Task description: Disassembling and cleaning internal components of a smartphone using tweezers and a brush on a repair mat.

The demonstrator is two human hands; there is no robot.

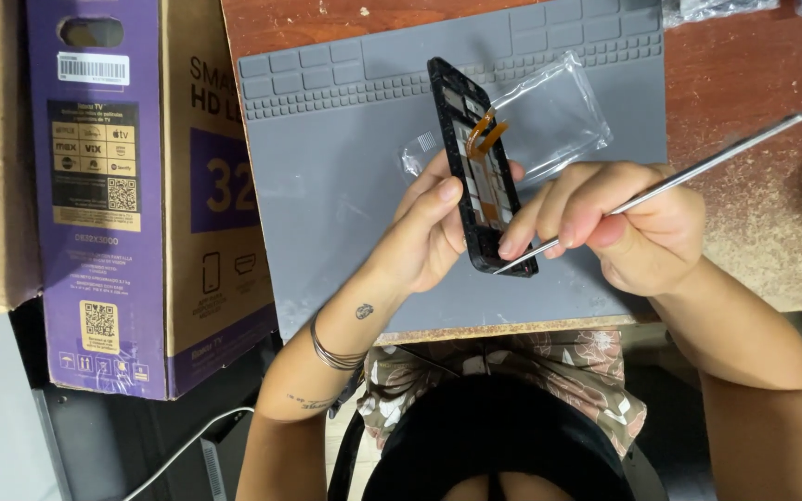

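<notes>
My left hand (427, 232) holds an opened black phone frame (478, 167) tilted on its edge above a grey work mat (327, 186). Circuit parts and an orange flex cable (485, 134) show inside the frame. My right hand (624, 227) grips a thin metal pry tool (689, 172) like a pen. Its tip touches the lower end of the phone frame near my fingertips. A clear plastic phone case (549, 116) lies on the mat just behind the phone.
The mat lies on a brown wooden table (754, 186) and has small tray compartments along its far edge (438, 56). A large purple and brown cardboard box (132, 195) stands left of the table. A white cable (187, 445) runs across the dark floor.
</notes>
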